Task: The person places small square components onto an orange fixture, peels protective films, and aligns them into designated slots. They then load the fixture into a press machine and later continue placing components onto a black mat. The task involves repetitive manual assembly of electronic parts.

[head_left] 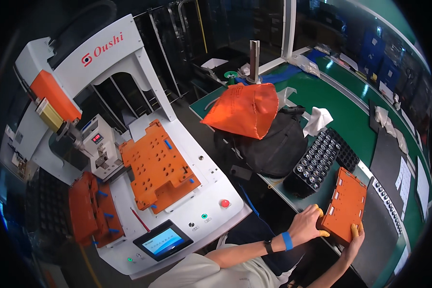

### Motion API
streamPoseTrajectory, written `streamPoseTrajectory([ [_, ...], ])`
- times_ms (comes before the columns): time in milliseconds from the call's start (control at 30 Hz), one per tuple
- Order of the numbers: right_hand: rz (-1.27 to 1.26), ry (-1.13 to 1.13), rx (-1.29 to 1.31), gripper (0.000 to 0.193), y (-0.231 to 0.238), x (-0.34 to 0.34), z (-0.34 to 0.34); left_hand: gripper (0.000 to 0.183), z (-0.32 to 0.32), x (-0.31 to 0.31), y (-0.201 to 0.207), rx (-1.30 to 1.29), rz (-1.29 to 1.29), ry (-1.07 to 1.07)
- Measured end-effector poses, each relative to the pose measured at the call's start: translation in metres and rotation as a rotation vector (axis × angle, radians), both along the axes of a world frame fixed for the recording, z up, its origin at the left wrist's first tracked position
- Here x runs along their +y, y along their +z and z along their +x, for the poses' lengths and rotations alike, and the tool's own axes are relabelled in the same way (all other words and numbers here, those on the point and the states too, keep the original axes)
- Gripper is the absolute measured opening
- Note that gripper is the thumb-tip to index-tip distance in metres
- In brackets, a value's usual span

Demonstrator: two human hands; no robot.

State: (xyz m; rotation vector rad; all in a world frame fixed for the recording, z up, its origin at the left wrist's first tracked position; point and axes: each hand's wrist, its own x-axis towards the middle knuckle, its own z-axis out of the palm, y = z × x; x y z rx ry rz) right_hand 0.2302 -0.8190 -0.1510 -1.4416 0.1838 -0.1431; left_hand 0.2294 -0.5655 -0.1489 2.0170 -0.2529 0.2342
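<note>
An orange rectangular fixture block with small slots along its edges is held between both my hands at the edge of the green bench. My left hand grips its left edge, with yellow covers on the fingertips. A blue band and a dark band circle that wrist. My right hand is closed on the near right corner of the block. Just beyond the block stands a black tray filled with rows of round, silver-topped cylinders. Whatever lies under the block is hidden.
On the left is a white bench machine with a touch screen, red button and orange perforated plate. A black bag under an orange sack sits by the bench. A strip of small cylinders lies right.
</note>
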Motion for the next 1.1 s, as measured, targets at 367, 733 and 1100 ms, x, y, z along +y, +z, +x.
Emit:
streamPoseTrajectory([
  [367, -0.196, -0.091, -0.423, 0.073, 0.093, 0.027, -0.054, 0.058, -0.045, 0.027, 0.062, -0.413, -0.296, 0.062],
  [733, 0.008, 0.794, -0.511, 0.090, 0.191, 0.302, -0.018, 0.053, -0.176, 0.214, 0.091, -0.727, -0.085, 0.846],
  [1100, 0.174, 1.229, 0.108, 0.060, 0.117, 0.518, -0.020, 0.060, -0.214, 0.337, 0.067, -0.565, -0.047, 1.223],
])
